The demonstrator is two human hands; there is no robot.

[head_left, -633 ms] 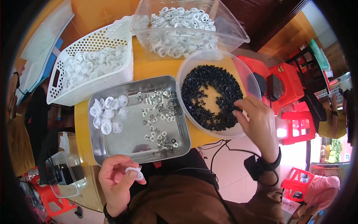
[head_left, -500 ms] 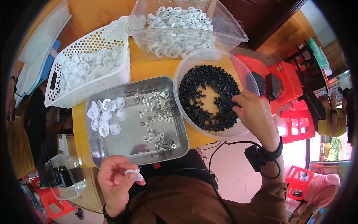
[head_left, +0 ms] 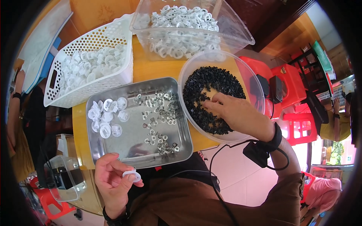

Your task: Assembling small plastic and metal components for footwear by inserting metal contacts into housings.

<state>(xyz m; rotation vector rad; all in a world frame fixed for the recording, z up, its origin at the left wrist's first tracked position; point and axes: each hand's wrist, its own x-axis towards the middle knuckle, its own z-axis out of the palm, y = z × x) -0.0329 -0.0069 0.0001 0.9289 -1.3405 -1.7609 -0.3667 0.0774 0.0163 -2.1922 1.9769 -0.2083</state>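
Note:
In my left hand (head_left: 115, 180), below the tray's front edge, a round white plastic piece (head_left: 131, 176) is pinched between thumb and fingers. A small metal bit seems to stick up from its top. My right hand (head_left: 237, 115) reaches into a round clear tub (head_left: 260, 90) of small black plastic parts (head_left: 215, 75). Its fingers are drawn together at the parts, and whatever is between the tips is hidden. The metal tray (head_left: 139, 152) holds white round pieces (head_left: 106, 130) on its left and small metal clips (head_left: 166, 116) on its right.
A white perforated basket (head_left: 54, 96) of white pieces stands at the back left. Behind the tub, a clear bin (head_left: 233, 37) holds more white parts. A black cable (head_left: 213, 165) runs from a device on my right wrist. Red stools (head_left: 299, 126) and other people are farther right.
My right hand has moved left, deeper over the black parts in the tub. The left hand keeps its white piece and has shifted slightly left, with the piece tilted a little differently.

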